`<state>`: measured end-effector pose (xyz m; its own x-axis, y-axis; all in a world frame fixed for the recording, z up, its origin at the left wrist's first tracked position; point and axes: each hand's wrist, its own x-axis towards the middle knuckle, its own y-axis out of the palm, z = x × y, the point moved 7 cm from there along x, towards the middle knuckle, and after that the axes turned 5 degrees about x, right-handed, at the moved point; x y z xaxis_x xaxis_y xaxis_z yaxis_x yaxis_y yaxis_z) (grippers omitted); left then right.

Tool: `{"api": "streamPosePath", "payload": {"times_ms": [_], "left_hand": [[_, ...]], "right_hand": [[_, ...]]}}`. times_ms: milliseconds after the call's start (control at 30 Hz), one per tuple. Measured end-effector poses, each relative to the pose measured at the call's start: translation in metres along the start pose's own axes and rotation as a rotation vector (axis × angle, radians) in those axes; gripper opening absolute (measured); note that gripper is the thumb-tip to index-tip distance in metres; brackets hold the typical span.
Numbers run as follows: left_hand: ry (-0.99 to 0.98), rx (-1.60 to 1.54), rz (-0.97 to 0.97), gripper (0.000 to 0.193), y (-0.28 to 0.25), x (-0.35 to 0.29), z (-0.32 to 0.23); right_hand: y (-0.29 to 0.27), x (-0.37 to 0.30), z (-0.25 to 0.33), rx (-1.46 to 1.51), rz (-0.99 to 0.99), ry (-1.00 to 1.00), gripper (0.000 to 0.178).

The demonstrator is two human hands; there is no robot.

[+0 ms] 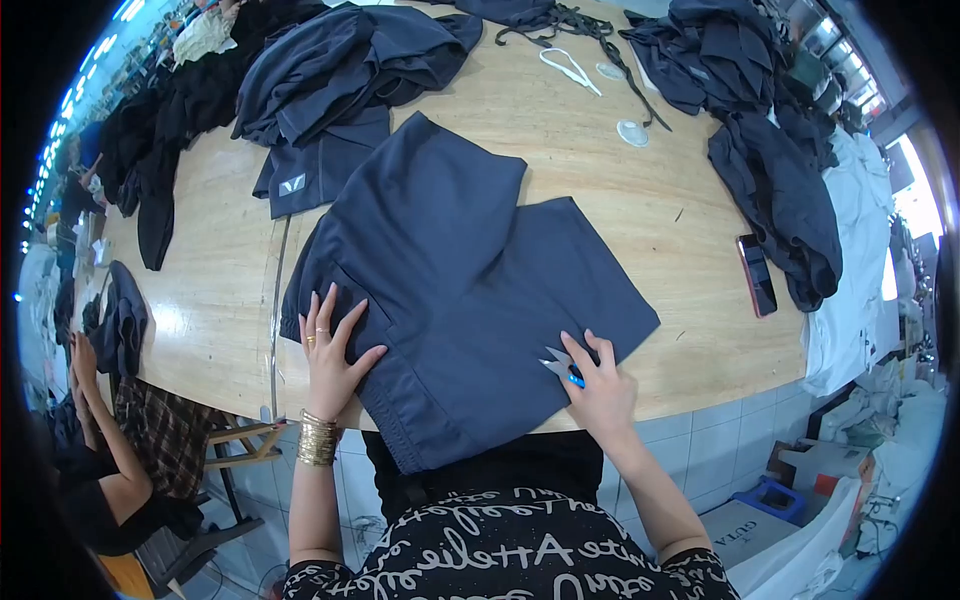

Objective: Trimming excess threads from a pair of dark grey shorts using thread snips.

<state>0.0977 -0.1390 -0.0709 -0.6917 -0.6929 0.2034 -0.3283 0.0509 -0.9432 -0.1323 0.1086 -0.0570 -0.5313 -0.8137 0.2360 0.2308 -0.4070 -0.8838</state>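
A pair of dark navy shorts (440, 290) lies spread on the wooden table, its gathered elastic waistband hanging over the front edge and its legs pointing away to the right. My left hand (335, 345) rests on the shorts near the waistband and side pocket, fingers spread, with rings on it and a stack of gold bangles at the wrist. In my right hand (602, 390) is a pair of small thread snips (563, 369) with blue on the handle. The blades point left over the fabric of the lower leg.
A pile of navy garments (345, 70) lies at the far left, more dark clothes (770, 190) at the right. A phone (757, 276) lies near the right edge. Cords (610, 40) and a white loop (571, 70) lie at the back. Another person's arm (105, 420) shows at left.
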Motion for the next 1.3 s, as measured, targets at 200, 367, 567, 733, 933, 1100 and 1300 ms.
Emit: {"api": "streamPosePath", "payload": {"times_ms": [200, 367, 567, 733, 933, 1100, 1300], "left_hand": [[-0.118, -0.080, -0.124, 0.032, -0.012, -0.015, 0.019], [0.023, -0.222, -0.080, 0.032, -0.027, -0.008, 0.002], [0.037, -0.125, -0.041, 0.051, -0.047, -0.013, 0.004], [0.123, -0.104, 0.156, 0.058, -0.031, -0.007, -0.009], [0.191, -0.098, 0.258, 0.054, -0.014, -0.008, -0.032], [0.206, -0.060, 0.176, 0.057, -0.016, -0.005, -0.068], [0.206, -0.029, 0.169, 0.055, -0.011, 0.000, -0.069]], "right_hand": [[-0.003, 0.002, -0.022, 0.079, -0.013, 0.078, 0.054], [-0.037, 0.064, -0.090, -0.106, -0.177, 0.186, 0.039], [-0.023, 0.035, 0.052, 0.376, 0.039, -0.190, 0.036], [0.027, -0.013, 0.076, 0.273, 0.295, -0.241, 0.041], [-0.009, 0.019, 0.011, 0.098, 0.131, -0.079, 0.051], [-0.007, 0.002, 0.001, 0.115, 0.109, -0.056, 0.057], [-0.010, 0.003, -0.004, 0.166, 0.054, -0.072, 0.061]]}}
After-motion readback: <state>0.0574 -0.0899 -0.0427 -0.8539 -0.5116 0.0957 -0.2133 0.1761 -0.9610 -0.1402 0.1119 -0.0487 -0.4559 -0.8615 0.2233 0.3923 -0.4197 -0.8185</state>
